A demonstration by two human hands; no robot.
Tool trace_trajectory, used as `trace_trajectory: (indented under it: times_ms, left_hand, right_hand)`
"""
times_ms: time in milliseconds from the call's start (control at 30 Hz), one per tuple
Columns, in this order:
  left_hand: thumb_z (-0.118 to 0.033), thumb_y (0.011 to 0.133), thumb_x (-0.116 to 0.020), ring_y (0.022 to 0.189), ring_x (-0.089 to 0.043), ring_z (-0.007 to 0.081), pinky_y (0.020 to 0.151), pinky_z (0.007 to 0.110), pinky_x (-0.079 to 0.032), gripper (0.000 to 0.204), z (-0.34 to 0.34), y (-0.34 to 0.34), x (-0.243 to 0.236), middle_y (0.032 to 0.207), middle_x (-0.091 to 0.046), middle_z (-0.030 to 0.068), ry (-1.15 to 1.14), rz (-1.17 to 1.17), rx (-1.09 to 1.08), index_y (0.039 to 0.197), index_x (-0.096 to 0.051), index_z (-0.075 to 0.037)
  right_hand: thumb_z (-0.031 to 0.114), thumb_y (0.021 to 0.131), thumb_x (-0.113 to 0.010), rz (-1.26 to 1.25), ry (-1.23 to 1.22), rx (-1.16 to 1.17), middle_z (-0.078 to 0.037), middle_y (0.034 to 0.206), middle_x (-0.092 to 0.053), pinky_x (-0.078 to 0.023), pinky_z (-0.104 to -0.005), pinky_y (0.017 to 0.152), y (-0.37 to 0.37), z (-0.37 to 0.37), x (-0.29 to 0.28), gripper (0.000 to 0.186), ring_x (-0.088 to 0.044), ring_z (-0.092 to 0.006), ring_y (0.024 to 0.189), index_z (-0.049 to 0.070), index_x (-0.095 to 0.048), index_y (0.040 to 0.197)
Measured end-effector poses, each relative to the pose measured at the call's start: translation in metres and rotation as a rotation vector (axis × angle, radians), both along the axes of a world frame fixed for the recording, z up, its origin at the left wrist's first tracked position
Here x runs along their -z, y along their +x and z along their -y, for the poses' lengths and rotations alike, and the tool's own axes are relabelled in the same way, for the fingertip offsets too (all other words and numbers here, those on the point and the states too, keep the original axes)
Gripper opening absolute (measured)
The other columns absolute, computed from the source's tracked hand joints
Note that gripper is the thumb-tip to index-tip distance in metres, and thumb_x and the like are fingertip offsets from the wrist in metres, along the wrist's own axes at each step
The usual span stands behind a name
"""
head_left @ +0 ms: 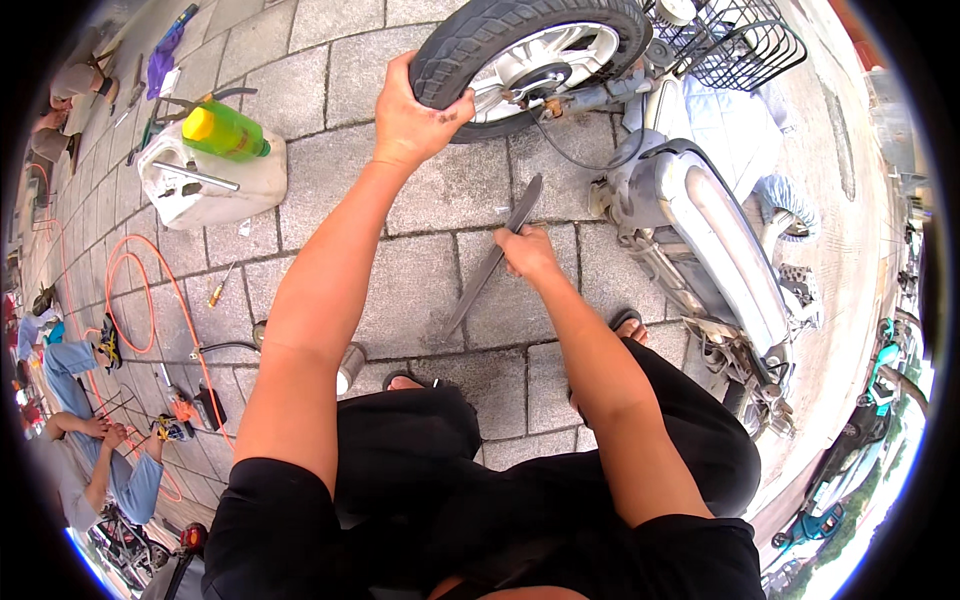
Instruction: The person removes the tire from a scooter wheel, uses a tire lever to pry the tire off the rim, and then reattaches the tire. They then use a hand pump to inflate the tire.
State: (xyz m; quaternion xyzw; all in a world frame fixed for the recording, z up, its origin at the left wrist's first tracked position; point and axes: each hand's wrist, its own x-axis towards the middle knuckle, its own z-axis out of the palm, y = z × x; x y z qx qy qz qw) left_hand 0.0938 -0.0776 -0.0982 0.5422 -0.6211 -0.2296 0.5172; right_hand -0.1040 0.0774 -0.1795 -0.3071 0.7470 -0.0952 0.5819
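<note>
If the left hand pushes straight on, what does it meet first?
The tyre: the left hand grips its near edge, so there seems no gap; depth beyond is unclear.

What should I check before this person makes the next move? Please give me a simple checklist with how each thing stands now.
1. Left hand gripping the tyre: ok, it grasps the near left edge.
2. Right hand holding the long dark strip: ok, around its middle.
3. Strip clear of the tyre: ok, paving shows between them.
4. Thin black cable clear of the right hand: ok, they are apart.
5. Green bottle standing upright: not ok, it lies on its side on the whitish jerrycan.
6. Air pressure in the tyre: cannot tell.
</note>
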Motion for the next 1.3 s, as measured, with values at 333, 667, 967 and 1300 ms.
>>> trace_trajectory:
  times_ms: [333, 667, 967, 1300]
  left_hand:
    - [-0.031, 0.077, -0.093, 0.104, -0.076, 0.0258, 0.095, 0.037, -0.06, 0.083, -0.005, 0.003, -0.004, 0.114, -0.076, 0.0186, -0.008, 0.073, -0.004, 0.139, -0.051, 0.006]
    - [-0.033, 0.074, -0.089, 0.103, -0.076, 0.0299, 0.094, 0.039, -0.06, 0.08, -0.002, 0.002, -0.002, 0.112, -0.075, 0.0187, 0.037, 0.02, -0.009, 0.137, -0.055, 0.002]
    - [-0.029, 0.075, -0.091, 0.104, -0.074, 0.0257, 0.095, 0.036, -0.058, 0.08, -0.008, -0.001, -0.003, 0.113, -0.074, 0.0177, -0.019, 0.061, -0.011, 0.137, -0.051, 0.003]
    - [-0.024, 0.075, -0.089, 0.096, -0.073, 0.0232, 0.092, 0.035, -0.059, 0.079, -0.003, -0.004, -0.009, 0.109, -0.074, 0.0161, 0.024, 0.11, -0.037, 0.135, -0.049, 0.006]
  right_hand:
    - [0.025, 0.098, -0.07, 0.999, -0.01, -0.151, -0.022, 0.09, -0.078, -0.061, -0.0359, 0.062, -0.051, 0.016, -0.076, 0.047, -0.078, -0.0283, 0.077, -0.008, -0.069, 0.13]
    - [0.028, 0.1, -0.079, 0.587, 0.322, -0.217, -0.01, 0.083, -0.072, -0.059, -0.0355, 0.055, -0.057, -0.076, -0.064, 0.04, -0.07, -0.0203, 0.063, 0.001, -0.068, 0.127]
    - [0.033, 0.1, -0.072, 0.232, -0.306, -0.215, -0.006, 0.083, -0.068, -0.052, -0.0353, 0.067, -0.046, -0.094, -0.03, 0.037, -0.061, -0.0151, 0.07, 0.0, -0.075, 0.116]
    - [0.057, 0.097, -0.072, -0.157, -0.639, -0.142, -0.02, 0.087, -0.077, -0.059, -0.0443, 0.081, -0.046, -0.017, -0.078, 0.059, -0.078, -0.0358, 0.088, 0.002, -0.075, 0.117]
